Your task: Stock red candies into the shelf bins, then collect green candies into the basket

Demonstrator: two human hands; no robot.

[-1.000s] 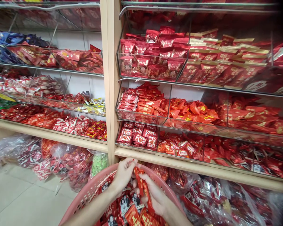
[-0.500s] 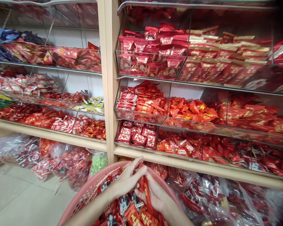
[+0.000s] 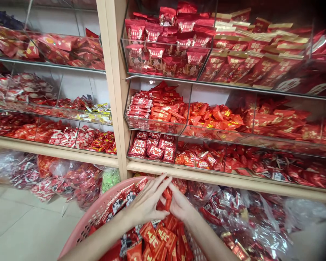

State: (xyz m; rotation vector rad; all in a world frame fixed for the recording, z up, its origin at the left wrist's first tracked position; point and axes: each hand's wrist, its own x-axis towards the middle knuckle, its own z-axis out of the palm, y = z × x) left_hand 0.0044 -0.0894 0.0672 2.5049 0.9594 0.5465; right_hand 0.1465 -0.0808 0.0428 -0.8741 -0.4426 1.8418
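Over a pink plastic basket (image 3: 79, 222), my two hands come together with fingertips almost meeting. Small red wrapped sweets (image 3: 166, 200) show between the palms. My left hand (image 3: 144, 203) lies over them from the left, its fingers long and curved against the sweets. From the right, my right hand (image 3: 180, 206) cups the same sweets, partly hiding them. Beneath the hands, the basket holds red packets with gold lettering (image 3: 153, 237) and red packets with black-and-white figures (image 3: 117, 206).
Ahead, clear-fronted shelf bins hold red packets (image 3: 165, 59), gold-topped packets (image 3: 233, 65) and small red sweets (image 3: 214, 116). A wooden upright (image 3: 114, 83) divides the shelves. Plastic bags of sweets (image 3: 81, 181) lie on the tiled floor to the left, and more bags (image 3: 241, 214) to the right.
The view has shifted slightly, so the shelves sit higher. A long red packet that hung from my right hand is gone from it. More gold-lettered packets show in the basket.
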